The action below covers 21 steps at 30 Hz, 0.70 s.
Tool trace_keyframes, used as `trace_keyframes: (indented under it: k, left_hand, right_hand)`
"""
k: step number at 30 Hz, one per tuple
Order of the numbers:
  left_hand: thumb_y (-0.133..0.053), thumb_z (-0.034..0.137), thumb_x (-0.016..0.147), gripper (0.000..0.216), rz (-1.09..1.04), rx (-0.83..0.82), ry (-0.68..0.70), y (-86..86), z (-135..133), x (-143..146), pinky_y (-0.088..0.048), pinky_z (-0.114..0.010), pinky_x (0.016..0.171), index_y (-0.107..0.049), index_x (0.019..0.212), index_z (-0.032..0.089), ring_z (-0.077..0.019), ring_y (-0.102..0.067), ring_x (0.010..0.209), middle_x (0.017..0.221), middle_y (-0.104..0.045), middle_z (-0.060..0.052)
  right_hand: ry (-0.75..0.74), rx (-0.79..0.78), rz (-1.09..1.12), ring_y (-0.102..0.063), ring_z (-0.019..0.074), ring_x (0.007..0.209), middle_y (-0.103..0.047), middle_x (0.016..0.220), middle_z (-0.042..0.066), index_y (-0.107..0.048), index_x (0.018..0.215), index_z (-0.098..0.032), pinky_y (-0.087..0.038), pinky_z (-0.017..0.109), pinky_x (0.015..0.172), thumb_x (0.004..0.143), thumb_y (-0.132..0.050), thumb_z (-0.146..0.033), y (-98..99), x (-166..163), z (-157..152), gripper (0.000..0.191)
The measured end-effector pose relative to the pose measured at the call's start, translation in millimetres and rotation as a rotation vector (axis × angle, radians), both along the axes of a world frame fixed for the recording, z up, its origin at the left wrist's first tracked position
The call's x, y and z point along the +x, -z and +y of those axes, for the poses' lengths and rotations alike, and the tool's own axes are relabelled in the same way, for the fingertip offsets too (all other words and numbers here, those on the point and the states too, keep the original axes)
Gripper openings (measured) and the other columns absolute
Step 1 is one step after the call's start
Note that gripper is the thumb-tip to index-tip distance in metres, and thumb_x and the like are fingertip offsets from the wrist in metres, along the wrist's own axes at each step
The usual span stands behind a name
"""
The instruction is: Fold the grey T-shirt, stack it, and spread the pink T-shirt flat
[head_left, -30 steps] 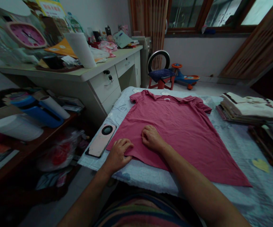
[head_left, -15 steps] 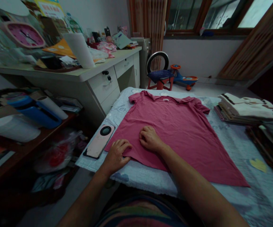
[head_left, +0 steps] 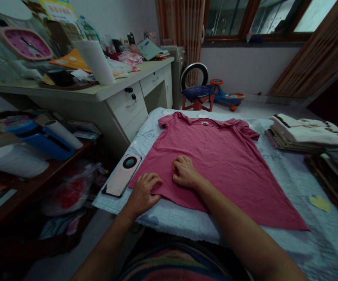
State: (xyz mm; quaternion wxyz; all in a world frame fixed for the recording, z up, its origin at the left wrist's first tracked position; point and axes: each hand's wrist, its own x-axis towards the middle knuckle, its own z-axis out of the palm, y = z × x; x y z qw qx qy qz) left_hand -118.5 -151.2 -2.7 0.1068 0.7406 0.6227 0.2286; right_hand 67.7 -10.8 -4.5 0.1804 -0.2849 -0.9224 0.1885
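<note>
A dark pink short-sleeved shirt (head_left: pixel 224 156) lies spread out on a pale blue patterned cloth (head_left: pixel 180 218), its collar away from me. At the near left part of the hem, my left hand (head_left: pixel 145 191) has its fingers curled over the fabric and its thumb at the edge. My right hand (head_left: pixel 184 171) rests farther in on the shirt front, fingers bent and closed against the fabric; the fingertips are partly hidden. Left of the shirt lies a pink phone (head_left: pixel 122 175) with a round black camera.
Folded clothes (head_left: pixel 306 132) are stacked on the right, with a darker pile (head_left: pixel 332 179) nearer. A cluttered desk (head_left: pixel 128 105) stands at the left, beside a low shelf with a blue bottle (head_left: pixel 43 136). Beyond the cloth are a red stool (head_left: pixel 198 103) and a ride-on toy (head_left: pixel 229 97).
The view has shifted very slightly. Both hands and the shirt stay in place.
</note>
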Motion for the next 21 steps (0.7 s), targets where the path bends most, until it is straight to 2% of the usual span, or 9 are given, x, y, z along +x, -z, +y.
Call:
trace_keyframes:
  k: [4, 21]
  left_hand:
    - [-0.063, 0.014, 0.072, 0.033, 0.002, 0.014, 0.002, -0.7, 0.0, 0.5, -0.04, -0.042, 0.096, -0.061, 0.104, 0.023, -0.0266, -0.054, 0.109, 0.112, -0.062, -0.006]
    - [-0.064, 0.014, 0.074, 0.033, 0.036, 0.029, 0.006, -2.2, -1.3, 1.0, -0.039, -0.04, 0.095, -0.062, 0.106, 0.022, -0.0251, -0.054, 0.107, 0.111, -0.063, -0.005]
  right_hand:
    - [-0.005, -0.026, -0.005, -0.046, 0.0224, 0.099, -0.055, 0.099, 0.007, -0.06, 0.08, -0.019, -0.034, 0.038, 0.094, 0.076, -0.057, -0.018, 2.6, -3.6, 1.9, 0.005]
    - [-0.016, 0.044, 0.072, -0.048, 0.0212, 0.093, -0.057, 0.092, 0.006, -0.059, 0.078, -0.019, -0.035, 0.034, 0.089, 0.075, -0.054, -0.014, 2.4, -4.1, 0.3, 0.007]
